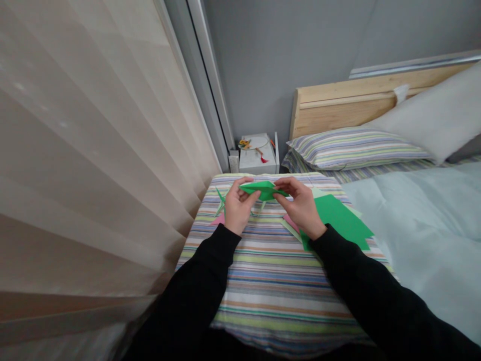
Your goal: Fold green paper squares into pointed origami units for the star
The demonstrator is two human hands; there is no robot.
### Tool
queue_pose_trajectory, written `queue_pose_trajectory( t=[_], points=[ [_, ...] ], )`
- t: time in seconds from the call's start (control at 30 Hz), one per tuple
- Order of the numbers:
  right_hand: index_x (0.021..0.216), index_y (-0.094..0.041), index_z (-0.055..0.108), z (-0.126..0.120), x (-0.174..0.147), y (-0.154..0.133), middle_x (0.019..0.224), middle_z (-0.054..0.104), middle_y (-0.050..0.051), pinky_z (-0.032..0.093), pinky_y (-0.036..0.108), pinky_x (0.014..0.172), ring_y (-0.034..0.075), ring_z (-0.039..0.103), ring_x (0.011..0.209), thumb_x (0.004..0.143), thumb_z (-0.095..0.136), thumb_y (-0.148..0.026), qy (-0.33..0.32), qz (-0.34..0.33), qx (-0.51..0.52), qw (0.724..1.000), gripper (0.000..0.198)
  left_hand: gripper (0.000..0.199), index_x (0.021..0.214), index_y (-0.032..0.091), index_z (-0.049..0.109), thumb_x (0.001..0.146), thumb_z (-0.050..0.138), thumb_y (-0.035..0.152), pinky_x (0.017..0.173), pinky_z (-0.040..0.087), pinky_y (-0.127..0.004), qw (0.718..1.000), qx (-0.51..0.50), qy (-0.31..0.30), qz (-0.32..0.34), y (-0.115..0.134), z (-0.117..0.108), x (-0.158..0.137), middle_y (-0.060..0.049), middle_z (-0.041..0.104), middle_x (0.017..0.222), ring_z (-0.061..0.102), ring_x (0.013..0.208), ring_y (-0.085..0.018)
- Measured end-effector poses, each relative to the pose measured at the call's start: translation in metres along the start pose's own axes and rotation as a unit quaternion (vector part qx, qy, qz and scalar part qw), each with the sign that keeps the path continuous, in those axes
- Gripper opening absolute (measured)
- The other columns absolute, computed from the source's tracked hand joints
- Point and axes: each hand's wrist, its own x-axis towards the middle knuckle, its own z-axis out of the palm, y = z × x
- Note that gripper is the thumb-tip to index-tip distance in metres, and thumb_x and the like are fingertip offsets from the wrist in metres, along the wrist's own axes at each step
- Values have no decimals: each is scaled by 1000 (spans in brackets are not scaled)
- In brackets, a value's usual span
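Note:
A folded piece of green paper (265,189) is held up above the striped cloth, stretched sideways between both hands. My left hand (239,206) pinches its left end between thumb and fingers. At the right end, my right hand (298,205) grips it the same way. Behind and below my left hand lie folded green paper shapes (221,200) and a bit of pink paper (219,219), partly hidden. Under and beside my right wrist are loose sheets of green paper (341,220), with pale green and pink edges showing beneath.
The striped cloth (270,281) covers the surface before me. A beige curtain (93,150) hangs close on the left. To the right is a bed with a pale blue quilt (424,225) and a striped pillow (356,148). A small white cabinet (251,161) stands at the back.

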Motion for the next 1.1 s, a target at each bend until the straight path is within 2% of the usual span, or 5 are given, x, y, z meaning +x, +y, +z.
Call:
queue_pose_trajectory(
  t=[0.27, 0.4, 0.7, 0.93, 1.1],
  points=[
    [99, -25, 65, -2, 5, 0, 98, 72, 3, 56, 35, 72, 19, 69, 79, 75, 82, -31, 100, 39, 63, 992, 29, 50, 112, 23, 59, 70, 87, 18, 71, 53, -27, 994, 79, -74, 14, -1, 2, -5, -2, 74, 94, 71, 83, -19],
    [96, -25, 65, -4, 6, 2, 86, 67, 0, 54, 35, 67, 18, 63, 71, 76, 82, -34, 98, 39, 45, 993, 27, 23, 95, 20, 71, 78, 84, 30, 76, 52, -29, 989, 122, -71, 44, -1, 1, -6, -3, 72, 90, 68, 87, -21],
    [107, -27, 56, -1, 7, -5, 110, 67, 3, 61, 38, 83, 20, 72, 86, 71, 86, -29, 159, 31, 97, 982, 46, 29, 80, 18, 72, 73, 86, 41, 70, 54, -32, 995, 23, -84, -51, -5, 3, -1, -2, 75, 72, 68, 65, -19],
    [92, -24, 68, 3, -1, -4, 99, 71, 4, 61, 38, 81, 22, 72, 94, 81, 81, -30, 36, 33, 78, 996, 18, 41, 92, 20, 64, 70, 90, 42, 75, 57, -33, 994, -16, -78, -77, -2, 4, -2, -2, 78, 74, 73, 68, -20],
    [93, -24, 71, 2, -3, -3, 107, 68, 5, 60, 33, 69, 19, 69, 89, 83, 74, -21, 36, 9, 58, 998, 11, 50, 112, 24, 55, 75, 87, 33, 72, 56, -30, 992, -31, -101, -70, 3, 7, -6, 2, 77, 76, 72, 66, -17]
  ],
)
